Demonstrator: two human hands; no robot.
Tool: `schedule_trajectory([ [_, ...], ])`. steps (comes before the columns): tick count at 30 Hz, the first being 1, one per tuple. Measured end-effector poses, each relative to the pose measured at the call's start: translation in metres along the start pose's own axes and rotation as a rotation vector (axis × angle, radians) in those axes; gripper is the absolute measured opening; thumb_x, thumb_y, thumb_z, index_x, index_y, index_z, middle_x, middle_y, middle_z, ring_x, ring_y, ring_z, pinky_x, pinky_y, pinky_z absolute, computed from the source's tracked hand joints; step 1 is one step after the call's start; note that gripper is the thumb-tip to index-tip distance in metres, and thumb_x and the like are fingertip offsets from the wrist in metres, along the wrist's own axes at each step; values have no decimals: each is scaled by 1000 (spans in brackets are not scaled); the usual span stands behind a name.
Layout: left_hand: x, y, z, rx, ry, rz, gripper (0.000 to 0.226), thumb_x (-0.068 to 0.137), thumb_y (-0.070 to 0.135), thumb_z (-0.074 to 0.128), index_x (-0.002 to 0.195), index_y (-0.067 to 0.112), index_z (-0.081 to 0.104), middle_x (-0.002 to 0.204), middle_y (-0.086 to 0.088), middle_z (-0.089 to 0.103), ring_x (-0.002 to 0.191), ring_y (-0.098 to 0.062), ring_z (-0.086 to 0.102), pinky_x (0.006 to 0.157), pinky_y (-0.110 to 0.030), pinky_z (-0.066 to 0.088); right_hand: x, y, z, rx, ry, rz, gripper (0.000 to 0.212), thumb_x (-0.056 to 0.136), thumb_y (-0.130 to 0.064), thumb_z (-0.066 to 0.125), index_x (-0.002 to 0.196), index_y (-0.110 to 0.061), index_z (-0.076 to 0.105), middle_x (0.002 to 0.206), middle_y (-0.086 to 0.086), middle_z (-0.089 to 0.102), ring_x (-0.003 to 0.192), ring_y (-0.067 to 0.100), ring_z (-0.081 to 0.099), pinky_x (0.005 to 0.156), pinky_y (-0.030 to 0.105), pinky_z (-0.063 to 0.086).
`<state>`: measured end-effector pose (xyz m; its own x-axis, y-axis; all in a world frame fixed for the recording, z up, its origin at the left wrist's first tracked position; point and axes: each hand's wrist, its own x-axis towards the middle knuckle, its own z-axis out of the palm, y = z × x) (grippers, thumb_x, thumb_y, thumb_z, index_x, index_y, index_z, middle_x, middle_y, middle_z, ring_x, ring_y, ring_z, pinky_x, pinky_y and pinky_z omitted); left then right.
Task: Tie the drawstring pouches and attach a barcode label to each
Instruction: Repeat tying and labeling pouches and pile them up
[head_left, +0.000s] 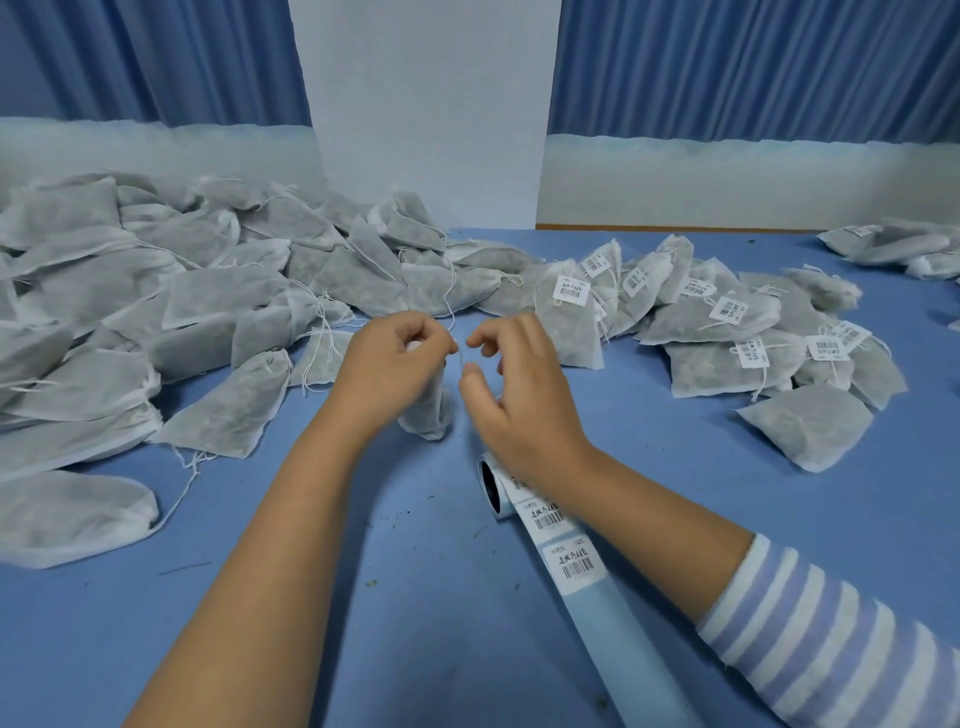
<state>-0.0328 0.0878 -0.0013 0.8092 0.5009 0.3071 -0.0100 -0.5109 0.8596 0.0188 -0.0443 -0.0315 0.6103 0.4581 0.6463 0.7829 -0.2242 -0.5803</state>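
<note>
My left hand (396, 358) grips the gathered neck of a white drawstring pouch (427, 410) that hangs upright above the blue table (363, 597). A thin drawstring (460, 358) runs between the two hands. My right hand (511, 384) is close beside the left, with curled fingers pinching that string. A roll of barcode labels (493, 486) lies under my right wrist, and its strip of labels (563, 545) trails toward me.
A big heap of unlabelled pouches (171, 312) covers the left of the table. Several labelled pouches (727, 322) lie in a pile on the right, with more labelled pouches (893, 249) at the far right edge. A white wall panel (431, 114) stands behind.
</note>
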Motion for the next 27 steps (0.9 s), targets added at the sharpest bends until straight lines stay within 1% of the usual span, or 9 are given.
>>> schedule_trajectory([
  [2,-1,-1,0,11,2,3,16,86,11,58,78,9,71,56,19,58,62,1,52,62,-19,41,-1,-1,-1,-52,-51,-6,14,89,-14,53,102,-10,55,97,-4,50,90,13,48,71,27,38],
  [4,0,-3,0,25,6,4,16,86,12,58,76,10,71,56,19,59,60,3,51,59,-14,39,-1,0,-3,-152,-139,-32,7,93,-20,50,91,-14,52,80,-6,52,75,15,49,61,33,36],
  [6,2,-6,0,31,4,-6,17,87,12,58,76,9,71,56,18,59,59,3,51,57,-12,38,0,1,-5,-288,-318,-56,25,97,-29,44,75,-17,43,63,-5,47,61,18,45,54,35,29],
  [9,4,-10,-1,42,-8,-19,18,87,13,58,74,11,70,56,25,60,57,9,51,54,-9,35,5,3,-12,-350,-652,18,48,101,-46,34,63,-16,38,58,-3,45,56,17,44,54,35,31],
  [12,4,-13,-1,47,-12,-26,19,88,15,58,72,15,69,58,24,61,58,11,52,53,-7,36,6,2,-15,-361,-810,76,58,99,-58,31,59,-15,34,55,-1,40,53,17,40,53,34,31],
  [16,5,-14,-1,49,-17,-33,19,88,17,58,74,16,70,59,25,61,57,10,52,53,-9,35,0,-2,-17,-444,-829,14,63,96,-64,29,55,-17,31,49,-2,36,49,16,37,52,33,28],
  [18,6,-15,-1,51,-23,-43,19,89,17,58,75,16,70,58,28,61,57,11,52,55,-12,35,-5,-4,-20,-465,-807,-38,64,95,-65,29,54,-16,32,48,-1,34,47,17,35,51,34,31],
  [21,7,-15,0,53,-31,-51,19,90,17,57,78,13,71,58,29,61,56,12,52,58,-17,36,-13,-6,-21,-521,-759,-118,64,96,-62,30,57,-13,43,51,3,45,50,20,40,58,36,40],
  [27,7,-16,2,31,-31,-61,18,90,16,57,77,13,70,56,29,60,53,11,51,58,-19,35,-26,-4,-18,-603,-612,-196,59,94,-58,31,67,-12,56,55,1,52,53,21,43,54,32,31],
])
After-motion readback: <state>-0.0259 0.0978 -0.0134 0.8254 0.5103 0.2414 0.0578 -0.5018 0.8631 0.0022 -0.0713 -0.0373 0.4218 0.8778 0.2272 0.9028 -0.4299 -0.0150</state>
